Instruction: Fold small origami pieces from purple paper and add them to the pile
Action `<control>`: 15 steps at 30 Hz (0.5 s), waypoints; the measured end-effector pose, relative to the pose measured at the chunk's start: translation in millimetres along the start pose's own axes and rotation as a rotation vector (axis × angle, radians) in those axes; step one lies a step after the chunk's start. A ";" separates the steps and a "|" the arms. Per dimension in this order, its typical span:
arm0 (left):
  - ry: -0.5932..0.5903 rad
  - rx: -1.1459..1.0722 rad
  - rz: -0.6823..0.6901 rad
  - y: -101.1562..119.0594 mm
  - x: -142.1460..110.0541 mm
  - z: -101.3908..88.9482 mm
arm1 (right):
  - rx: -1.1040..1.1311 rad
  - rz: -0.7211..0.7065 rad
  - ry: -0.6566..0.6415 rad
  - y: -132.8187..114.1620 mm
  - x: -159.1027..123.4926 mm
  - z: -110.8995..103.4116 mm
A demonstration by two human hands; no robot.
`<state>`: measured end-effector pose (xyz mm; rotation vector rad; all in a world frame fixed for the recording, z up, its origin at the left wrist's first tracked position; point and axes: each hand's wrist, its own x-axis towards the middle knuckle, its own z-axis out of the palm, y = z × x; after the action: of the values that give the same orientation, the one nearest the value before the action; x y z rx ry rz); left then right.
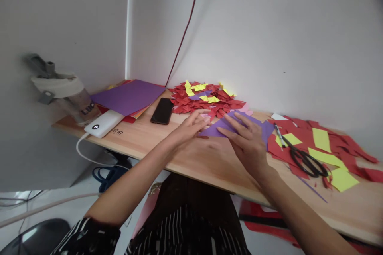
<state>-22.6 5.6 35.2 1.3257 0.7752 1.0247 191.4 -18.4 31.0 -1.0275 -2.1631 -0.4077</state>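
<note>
A sheet of purple paper (217, 129) lies on the desk in front of me, with a slanting edge on its left that suggests a fold. My right hand (247, 139) rests on top of it, fingers spread and stretched out. My left hand (193, 125) is at the sheet's left corner, its fingers loosely extended and apart; whether they touch the paper I cannot tell. Just behind both hands is a heap of red folded paper pieces (185, 105) with a few yellow and purple ones among them.
Black-handled scissors (308, 161), a pen (279, 135) and red and yellow paper scraps (321, 139) lie at right. At left are a black phone (162, 110), a white power bank (104, 122) with its cable, purple sheets (131, 95) and a clear bottle (70, 101).
</note>
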 end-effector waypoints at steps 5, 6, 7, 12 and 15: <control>-0.177 -0.206 -0.099 -14.0 39.0 9.0 | -0.043 -0.125 0.028 12.1 1.6 17.0; -0.143 -0.187 -0.094 -19.0 45.8 10.5 | -0.056 -0.123 0.005 14.7 0.3 17.4; -0.095 -0.169 -0.079 -24.0 51.7 11.1 | -0.065 -0.112 -0.020 18.4 -1.7 16.0; 0.088 -0.030 0.046 -36.9 64.5 2.0 | -0.121 0.149 -0.023 63.8 -32.7 -14.4; 0.121 0.001 0.107 -36.7 62.7 -3.2 | -0.295 0.488 -0.129 105.4 -71.1 -39.3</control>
<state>4.1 66.1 5.0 1.3268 0.8029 1.1984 322.2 -11.8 7.1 -1.7352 -1.9033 -0.4411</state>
